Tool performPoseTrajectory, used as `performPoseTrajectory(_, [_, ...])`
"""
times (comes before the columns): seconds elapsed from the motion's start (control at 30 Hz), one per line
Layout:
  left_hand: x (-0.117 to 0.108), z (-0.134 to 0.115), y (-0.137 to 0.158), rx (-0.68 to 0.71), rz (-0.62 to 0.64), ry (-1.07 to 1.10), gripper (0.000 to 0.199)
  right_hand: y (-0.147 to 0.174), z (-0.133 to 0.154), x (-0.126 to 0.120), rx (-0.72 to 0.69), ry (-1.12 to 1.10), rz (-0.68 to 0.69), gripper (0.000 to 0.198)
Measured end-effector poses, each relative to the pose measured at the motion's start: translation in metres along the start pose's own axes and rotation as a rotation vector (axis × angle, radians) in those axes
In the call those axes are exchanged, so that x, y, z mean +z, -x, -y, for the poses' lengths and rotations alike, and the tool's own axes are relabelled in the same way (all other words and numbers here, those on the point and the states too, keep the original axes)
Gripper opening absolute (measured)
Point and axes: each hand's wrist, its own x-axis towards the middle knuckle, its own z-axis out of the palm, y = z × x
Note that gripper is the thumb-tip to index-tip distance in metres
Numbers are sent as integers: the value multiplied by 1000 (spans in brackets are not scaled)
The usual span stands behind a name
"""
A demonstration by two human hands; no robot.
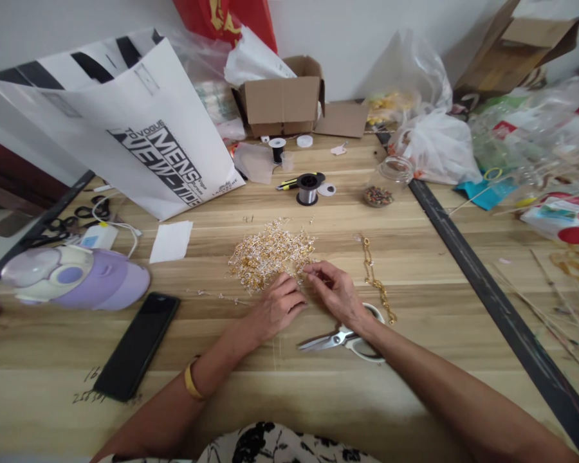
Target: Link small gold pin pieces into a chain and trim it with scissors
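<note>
A loose pile of small gold and clear beaded pieces (265, 254) lies mid-table. At its near edge is my left hand (280, 302), its fingers curled and pressed together; whatever they hold is too small to make out. My right hand (335, 289) is at the pile's right edge, thumb and forefinger pinched, also on something I cannot make out. Under my right wrist lie white-handled scissors (340, 337), blades pointing left. A gold chain (379, 286) lies to the right of that hand. Left of my left hand, a thin beaded strand (222, 297) stretches along the wood.
Behind the pile are a wire spool (308, 190), a yellow-black cutter (289, 184) and a jar of beads (383, 186). At left lie a phone (137, 347) and a purple bottle (101, 280) near a white paper bag (139, 135). Plastic bags (437, 145) crowd the back right.
</note>
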Motion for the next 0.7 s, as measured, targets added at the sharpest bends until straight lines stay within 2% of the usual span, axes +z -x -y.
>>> performPoseTrajectory(0.4, [-3,-1,0,-8,-36,-5,17,1,-3,1,1,9,20,20])
performPoseTrajectory(0.7, [-17,22,3,-58,-172,3,12,1,2,0,8,34,64,17])
